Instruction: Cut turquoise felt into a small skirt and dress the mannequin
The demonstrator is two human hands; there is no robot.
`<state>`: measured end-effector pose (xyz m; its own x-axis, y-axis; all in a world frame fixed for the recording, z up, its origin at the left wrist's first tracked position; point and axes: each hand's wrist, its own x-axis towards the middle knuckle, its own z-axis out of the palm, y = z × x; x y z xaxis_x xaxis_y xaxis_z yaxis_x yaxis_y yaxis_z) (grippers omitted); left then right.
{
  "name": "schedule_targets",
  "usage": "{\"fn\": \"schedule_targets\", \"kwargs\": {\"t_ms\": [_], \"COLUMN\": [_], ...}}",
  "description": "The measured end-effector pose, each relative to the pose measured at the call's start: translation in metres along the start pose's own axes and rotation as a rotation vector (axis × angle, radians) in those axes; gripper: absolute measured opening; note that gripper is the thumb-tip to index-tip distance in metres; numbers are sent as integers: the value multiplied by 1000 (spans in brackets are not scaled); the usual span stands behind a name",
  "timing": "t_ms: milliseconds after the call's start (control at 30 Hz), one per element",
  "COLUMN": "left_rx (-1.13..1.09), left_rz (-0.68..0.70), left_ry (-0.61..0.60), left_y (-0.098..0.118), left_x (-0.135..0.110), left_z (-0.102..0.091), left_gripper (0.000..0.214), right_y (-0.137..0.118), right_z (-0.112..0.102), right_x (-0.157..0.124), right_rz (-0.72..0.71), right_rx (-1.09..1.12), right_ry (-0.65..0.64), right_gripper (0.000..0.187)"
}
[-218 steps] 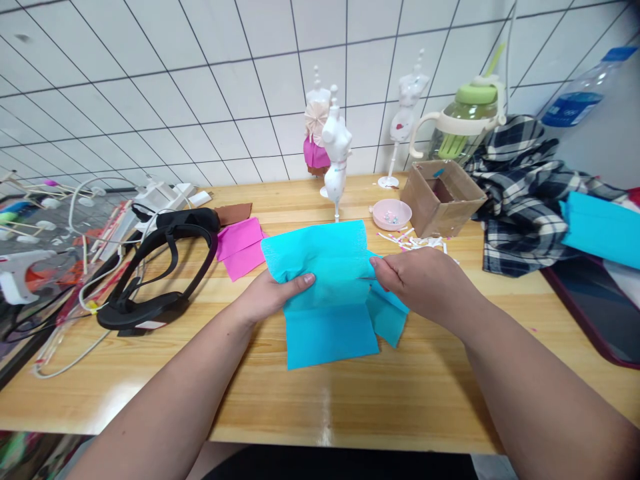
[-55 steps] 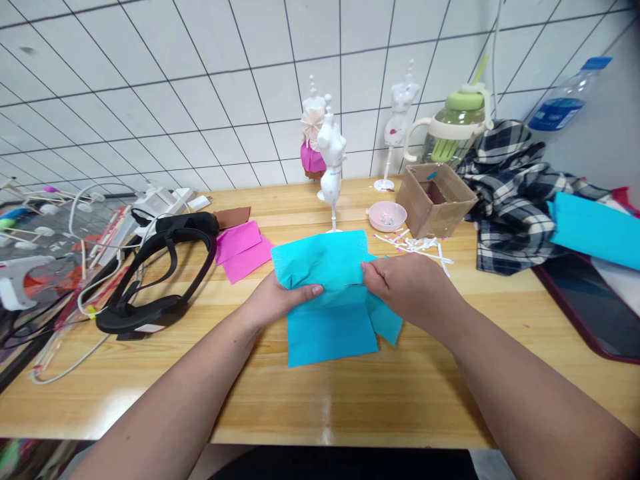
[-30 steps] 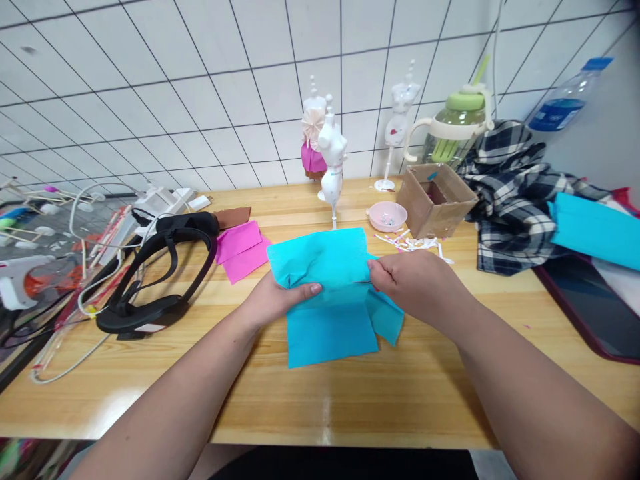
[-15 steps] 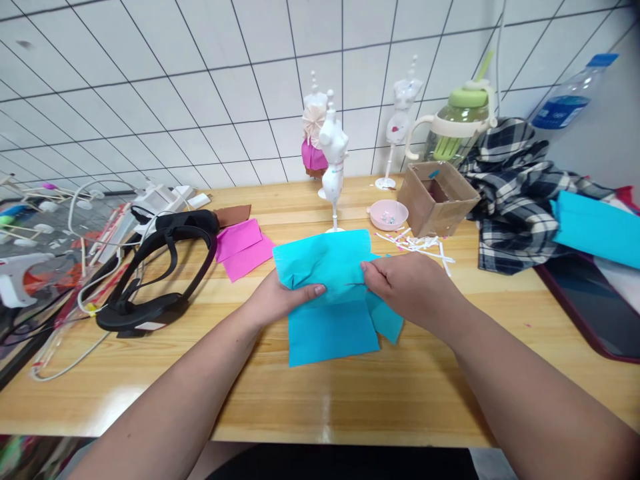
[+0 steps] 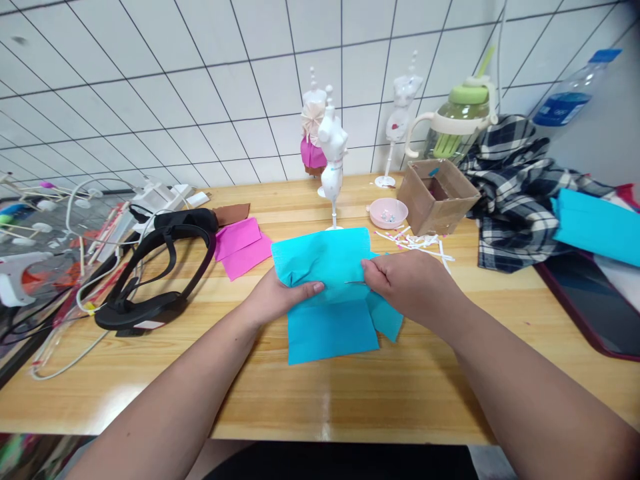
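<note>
My left hand [image 5: 280, 295] is closed on a bright blue piece of cloth [image 5: 325, 257], with the thumb pressed on its front and the fingers behind it. The cloth is raised over the table and creased near the thumb. A thin, shiny needle [image 5: 354, 283] sticks out leftward from my right hand [image 5: 405, 283], whose fingers are pinched at the cloth's right edge. The needle's point lies against the cloth's face. Below lie a flat blue cloth sheet [image 5: 333, 333] and a smaller blue scrap [image 5: 386, 319].
Small white dress forms [image 5: 333, 143] stand behind my hands. Farther right are a pink dish [image 5: 389, 213], white paper strips [image 5: 423, 245], a cardboard box [image 5: 436, 200] and a plaid cloth [image 5: 505, 227]. Pink cloth pieces [image 5: 245, 250] and a black headset [image 5: 165, 273] lie left.
The thin needle at my right fingers shows more clearly against the cloth now. Both hands and the blue cloth have hardly moved.
</note>
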<state>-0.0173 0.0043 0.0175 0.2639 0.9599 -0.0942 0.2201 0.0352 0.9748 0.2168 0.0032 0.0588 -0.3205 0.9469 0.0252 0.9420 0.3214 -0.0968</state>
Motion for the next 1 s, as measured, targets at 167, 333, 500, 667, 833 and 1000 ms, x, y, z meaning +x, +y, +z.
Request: {"fn": "schedule_targets", "kwargs": {"t_ms": [167,333,500,667,833,1000], "left_rx": [-1,4,4,5,20,28], "left_rz": [1,21,27,14,7,17], "left_ry": [-1,-9,-20,-32,-10,-10], "left_y": [0,-1,-2,-1,-1,-2], "left_x": [0,0,0,1,0,0], "left_z": [0,0,0,0,-1,0], "left_gripper": [68,67,66,66,67,69], "right_y": [-1,-1,-1,-2,-2,-3], "right_z": [-1,2,4,6,6,5], "right_x": [0,1,0,0,0,0], "right_rz": [6,3,1,-5,-1,-1], "right_rx": [-21,-43,-32,-51,-60,-32], "right_ry": [-8,31,59,84,85,92], "right_gripper": [54,52,53,53,52,52]}}
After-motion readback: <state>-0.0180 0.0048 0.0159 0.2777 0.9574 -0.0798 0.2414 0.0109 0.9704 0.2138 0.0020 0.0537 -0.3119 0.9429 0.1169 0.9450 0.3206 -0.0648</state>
